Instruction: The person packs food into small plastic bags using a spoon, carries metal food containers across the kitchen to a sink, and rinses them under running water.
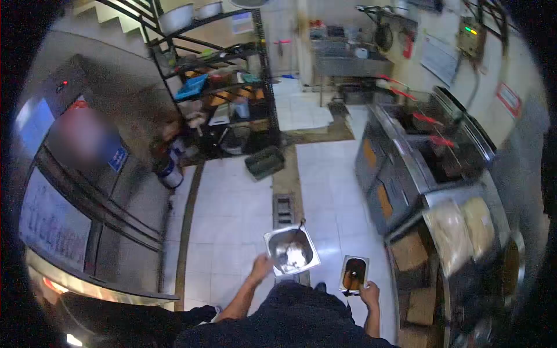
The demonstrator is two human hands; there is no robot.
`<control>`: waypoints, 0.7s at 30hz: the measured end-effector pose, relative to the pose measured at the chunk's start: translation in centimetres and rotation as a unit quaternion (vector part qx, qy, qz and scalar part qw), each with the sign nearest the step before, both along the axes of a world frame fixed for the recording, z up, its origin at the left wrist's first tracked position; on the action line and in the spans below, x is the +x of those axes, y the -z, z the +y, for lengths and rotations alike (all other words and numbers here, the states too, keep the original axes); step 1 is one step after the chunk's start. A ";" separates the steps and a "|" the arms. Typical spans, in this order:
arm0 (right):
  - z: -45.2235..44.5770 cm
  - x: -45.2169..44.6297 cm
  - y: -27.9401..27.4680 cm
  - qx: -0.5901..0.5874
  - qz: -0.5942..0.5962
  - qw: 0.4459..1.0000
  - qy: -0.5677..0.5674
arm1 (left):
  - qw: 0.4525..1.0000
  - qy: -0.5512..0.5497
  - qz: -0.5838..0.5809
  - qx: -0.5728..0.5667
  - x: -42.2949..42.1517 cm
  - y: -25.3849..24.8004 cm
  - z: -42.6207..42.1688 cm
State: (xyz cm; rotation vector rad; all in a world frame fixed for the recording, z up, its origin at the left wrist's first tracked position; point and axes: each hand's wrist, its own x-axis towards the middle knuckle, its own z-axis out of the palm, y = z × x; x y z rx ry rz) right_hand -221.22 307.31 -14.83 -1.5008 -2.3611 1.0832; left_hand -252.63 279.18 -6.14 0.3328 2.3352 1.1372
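My left hand (262, 268) grips the left edge of a square metal pan (314, 259), held in front of my body above the floor. Inside that pan lies something shiny, and a dark handle pokes out over its far edge. Lower and to the right, my right hand (369, 292) is closed on the near right corner of a smaller rectangular metal pan (347, 261). This one holds a brown substance and a dark utensil whose kind I cannot make out. Both pans are apart from each other and roughly level.
Along the right stand a fryer unit (394, 162) and a shelf with plastic bags (449, 232). A green crate (265, 163) lies on the tiled floor near a loaded black rack (268, 87). A drain grate (284, 210) runs ahead; a steel sink table (351, 66) stands at the back.
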 end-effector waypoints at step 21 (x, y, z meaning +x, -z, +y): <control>44.0 -51.5 -4.0 -0.192 -0.055 0.978 -0.054 | 0.987 -0.093 0.100 0.086 -54.0 2.8 44.9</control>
